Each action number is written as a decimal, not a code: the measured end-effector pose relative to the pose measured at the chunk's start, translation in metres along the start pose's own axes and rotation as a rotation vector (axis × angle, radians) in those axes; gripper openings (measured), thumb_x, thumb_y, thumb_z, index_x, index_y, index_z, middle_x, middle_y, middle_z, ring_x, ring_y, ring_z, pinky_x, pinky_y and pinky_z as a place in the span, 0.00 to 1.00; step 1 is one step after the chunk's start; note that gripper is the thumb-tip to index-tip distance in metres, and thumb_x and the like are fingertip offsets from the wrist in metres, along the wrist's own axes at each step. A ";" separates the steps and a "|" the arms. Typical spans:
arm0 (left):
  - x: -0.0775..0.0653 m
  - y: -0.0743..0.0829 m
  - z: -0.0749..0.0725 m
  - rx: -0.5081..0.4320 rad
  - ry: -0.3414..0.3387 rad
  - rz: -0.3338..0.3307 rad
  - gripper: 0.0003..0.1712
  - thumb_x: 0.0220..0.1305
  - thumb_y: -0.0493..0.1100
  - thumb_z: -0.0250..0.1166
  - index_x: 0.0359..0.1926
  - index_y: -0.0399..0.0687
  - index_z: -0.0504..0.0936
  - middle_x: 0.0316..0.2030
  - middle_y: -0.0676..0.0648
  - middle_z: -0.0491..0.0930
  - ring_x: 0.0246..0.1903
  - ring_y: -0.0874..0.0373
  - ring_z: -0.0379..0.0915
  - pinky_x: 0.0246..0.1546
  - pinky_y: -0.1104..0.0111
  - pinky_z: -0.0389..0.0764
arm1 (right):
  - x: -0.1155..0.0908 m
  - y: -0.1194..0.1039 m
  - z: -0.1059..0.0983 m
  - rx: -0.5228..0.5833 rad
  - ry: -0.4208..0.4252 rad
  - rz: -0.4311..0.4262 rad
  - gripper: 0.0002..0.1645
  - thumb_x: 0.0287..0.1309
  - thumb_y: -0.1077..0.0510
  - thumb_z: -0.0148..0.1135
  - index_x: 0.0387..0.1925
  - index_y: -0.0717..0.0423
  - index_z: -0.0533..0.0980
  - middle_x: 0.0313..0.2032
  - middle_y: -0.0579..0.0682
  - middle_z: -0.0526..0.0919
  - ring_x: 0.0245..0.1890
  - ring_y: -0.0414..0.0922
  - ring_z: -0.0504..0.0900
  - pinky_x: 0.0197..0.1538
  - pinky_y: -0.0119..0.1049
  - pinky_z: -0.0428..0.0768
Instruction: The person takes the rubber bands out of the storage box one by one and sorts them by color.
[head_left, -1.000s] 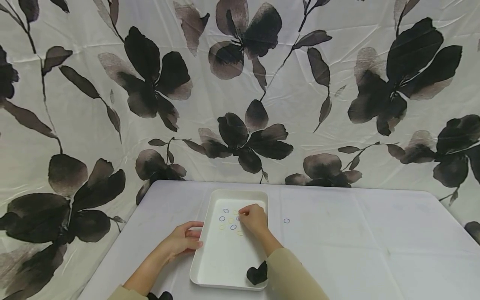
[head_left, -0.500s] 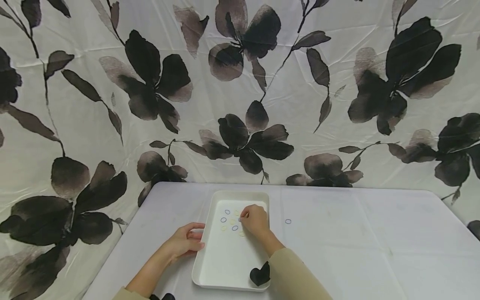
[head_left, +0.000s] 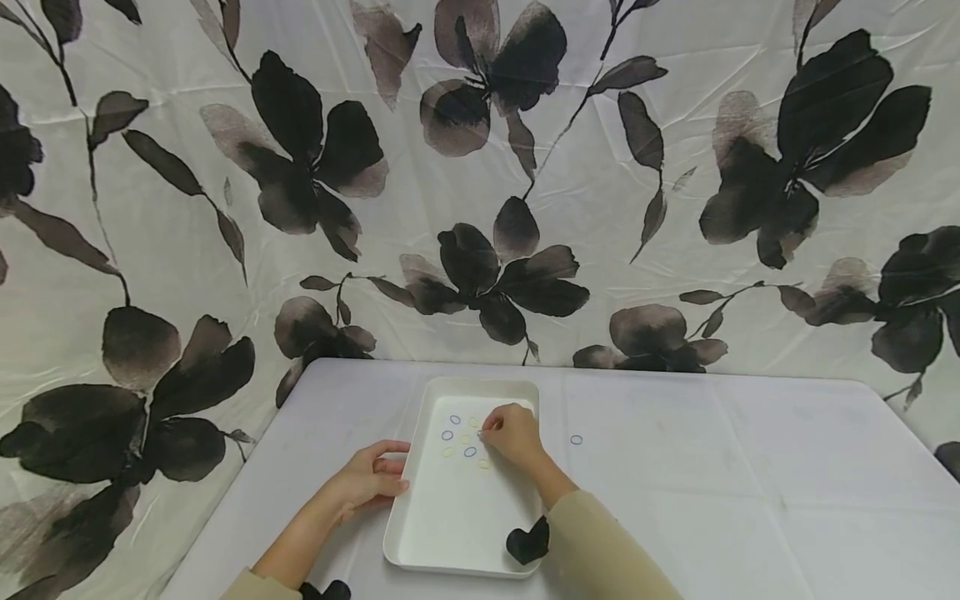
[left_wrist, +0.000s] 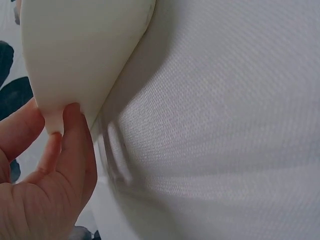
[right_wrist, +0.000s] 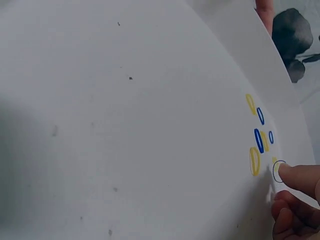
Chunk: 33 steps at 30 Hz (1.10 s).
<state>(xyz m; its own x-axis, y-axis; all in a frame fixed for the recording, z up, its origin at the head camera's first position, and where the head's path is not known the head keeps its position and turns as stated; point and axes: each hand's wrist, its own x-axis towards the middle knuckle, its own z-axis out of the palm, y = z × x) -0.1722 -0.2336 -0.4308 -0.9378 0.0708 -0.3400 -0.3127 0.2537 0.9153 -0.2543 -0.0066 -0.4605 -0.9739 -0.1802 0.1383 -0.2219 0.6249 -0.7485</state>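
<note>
Inside a white tray (head_left: 450,533) lie several small thin rings, some blue (head_left: 470,452) and some yellow (head_left: 483,463), grouped in its far half. My left hand (head_left: 367,482) grips the tray's left side; in the left wrist view its fingers (left_wrist: 74,145) bear on the outer wall. Over the tray's far right part, my right hand (head_left: 513,435) pinches a blue ring (right_wrist: 274,175) between thumb and fingertips. The right wrist view has that ring standing out against the thumb, with a yellow one partly hidden behind it.
A separate blue ring (head_left: 577,440) lies on the white-covered table (head_left: 712,500) right of the tray. Dark straps hang at both wrists, the right one (head_left: 528,542) over the tray's near right corner. A flower-printed cloth (head_left: 637,208) stands behind the table.
My right hand has stayed near the same spot; the blue ring at its fingertips shows less of its outline now. My left hand keeps its grip on the tray.
</note>
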 end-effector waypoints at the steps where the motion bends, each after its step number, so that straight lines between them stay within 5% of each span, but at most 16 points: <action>1: 0.000 0.000 0.000 -0.001 -0.001 0.000 0.36 0.49 0.24 0.66 0.60 0.30 0.64 0.39 0.39 0.78 0.35 0.52 0.78 0.35 0.61 0.80 | 0.001 0.000 0.000 0.006 -0.007 0.010 0.06 0.45 0.64 0.69 0.19 0.56 0.79 0.17 0.44 0.73 0.19 0.39 0.68 0.23 0.28 0.67; 17: 0.000 0.001 0.000 0.000 0.012 -0.006 0.36 0.48 0.24 0.66 0.60 0.31 0.65 0.40 0.38 0.78 0.35 0.52 0.78 0.34 0.61 0.81 | 0.002 -0.009 -0.038 0.019 -0.125 -0.066 0.04 0.46 0.64 0.69 0.21 0.58 0.81 0.20 0.45 0.80 0.22 0.38 0.73 0.28 0.30 0.73; 33: 0.000 0.001 -0.002 -0.003 -0.022 -0.002 0.37 0.49 0.25 0.66 0.61 0.31 0.63 0.41 0.38 0.77 0.35 0.52 0.77 0.35 0.61 0.80 | -0.004 -0.007 -0.061 0.022 -0.126 -0.127 0.04 0.44 0.64 0.70 0.20 0.57 0.81 0.19 0.44 0.79 0.21 0.37 0.71 0.26 0.30 0.71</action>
<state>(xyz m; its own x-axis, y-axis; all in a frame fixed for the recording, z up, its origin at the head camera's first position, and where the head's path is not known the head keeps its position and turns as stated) -0.1725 -0.2352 -0.4294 -0.9335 0.0916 -0.3468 -0.3153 0.2511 0.9152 -0.2522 0.0362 -0.4161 -0.9241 -0.3509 0.1516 -0.3403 0.5746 -0.7443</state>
